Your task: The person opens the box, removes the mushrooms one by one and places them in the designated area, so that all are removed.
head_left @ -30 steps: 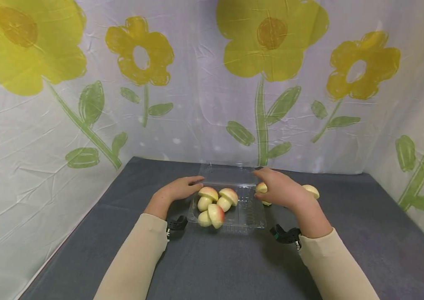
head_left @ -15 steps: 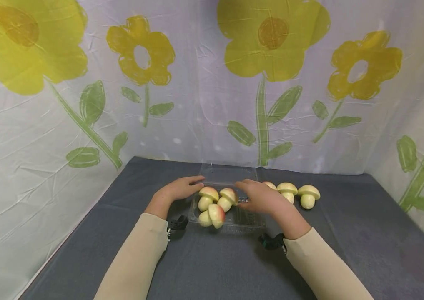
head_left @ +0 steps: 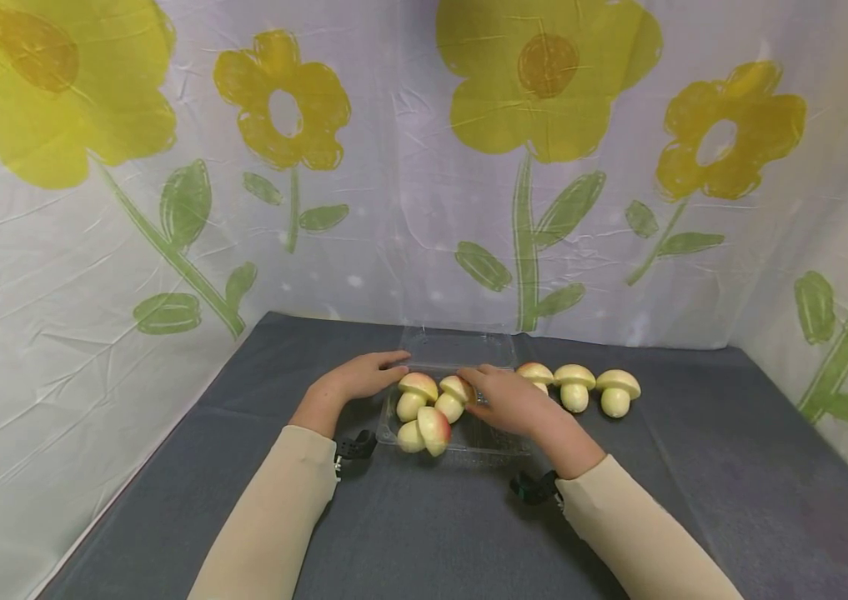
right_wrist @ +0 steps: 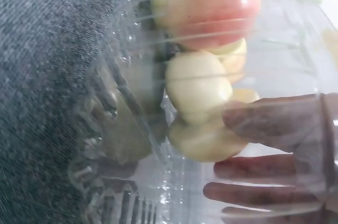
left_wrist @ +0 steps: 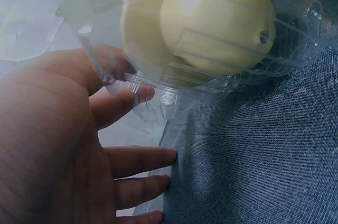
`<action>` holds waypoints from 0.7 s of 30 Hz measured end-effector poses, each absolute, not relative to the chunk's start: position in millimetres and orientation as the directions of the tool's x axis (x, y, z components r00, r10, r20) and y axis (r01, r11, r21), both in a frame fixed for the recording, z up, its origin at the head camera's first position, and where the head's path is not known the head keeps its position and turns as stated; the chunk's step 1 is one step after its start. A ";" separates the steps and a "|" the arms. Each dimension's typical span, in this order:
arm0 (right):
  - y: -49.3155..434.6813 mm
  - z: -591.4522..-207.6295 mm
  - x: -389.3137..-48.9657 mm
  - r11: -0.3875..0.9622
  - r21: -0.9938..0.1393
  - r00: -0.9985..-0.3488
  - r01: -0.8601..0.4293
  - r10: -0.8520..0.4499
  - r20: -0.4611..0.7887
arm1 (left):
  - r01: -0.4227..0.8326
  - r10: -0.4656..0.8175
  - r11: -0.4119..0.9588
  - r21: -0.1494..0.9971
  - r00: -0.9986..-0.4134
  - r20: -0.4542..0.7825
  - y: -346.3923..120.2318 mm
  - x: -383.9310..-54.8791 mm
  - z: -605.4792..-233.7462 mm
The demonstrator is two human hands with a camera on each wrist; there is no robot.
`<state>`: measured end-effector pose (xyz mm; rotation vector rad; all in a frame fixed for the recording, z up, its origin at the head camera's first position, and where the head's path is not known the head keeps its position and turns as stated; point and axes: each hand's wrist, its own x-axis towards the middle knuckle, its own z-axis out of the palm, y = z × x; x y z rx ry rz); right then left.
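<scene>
A clear plastic box point(head_left: 494, 448) stands on the table with its lid point(head_left: 459, 343) folded back. Three yellow-and-pink mushrooms lie in its left part: one at back left point(head_left: 410, 406), one at back right point(head_left: 450, 408) and one tilted in front point(head_left: 433, 430). My left hand point(head_left: 351, 380) pinches the box's rim at the back left corner between thumb and index finger, the other fingers stretched out. My right hand point(head_left: 511, 402) reaches over the box, its fingertips at the cap of the back right mushroom. Through the plastic in the right wrist view, those fingers point(right_wrist: 256, 167) look straight.
Three more mushrooms stand in a row right of the box: one partly behind my right hand point(head_left: 534, 373), one in the middle point(head_left: 574, 387) and one at the end point(head_left: 615, 392). A dark cloth covers the table point(head_left: 424, 533). A flower-printed curtain point(head_left: 401, 208) surrounds it.
My right hand has moved left from the box's right edge to the back right mushroom, uncovering the row at the right. My left hand and the box have stayed put.
</scene>
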<state>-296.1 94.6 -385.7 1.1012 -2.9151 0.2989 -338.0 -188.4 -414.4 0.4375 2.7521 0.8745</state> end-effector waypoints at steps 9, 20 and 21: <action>87.3 -391.2 -295.9 0.757 -0.138 -0.770 -0.638 -0.630 0.104 | 0.206 0.347 0.777 0.595 -0.929 -0.131 -188.8 -336.3 -412.0; 89.3 -390.9 -294.6 0.750 -0.122 -0.758 -0.650 -0.629 0.170 | 0.210 0.353 0.768 0.605 -0.927 -0.127 -189.0 -338.1 -413.4; 89.4 -390.6 -294.4 0.750 -0.124 -0.759 -0.649 -0.629 0.167 | 0.209 0.354 0.767 0.607 -0.926 -0.128 -188.9 -338.0 -413.4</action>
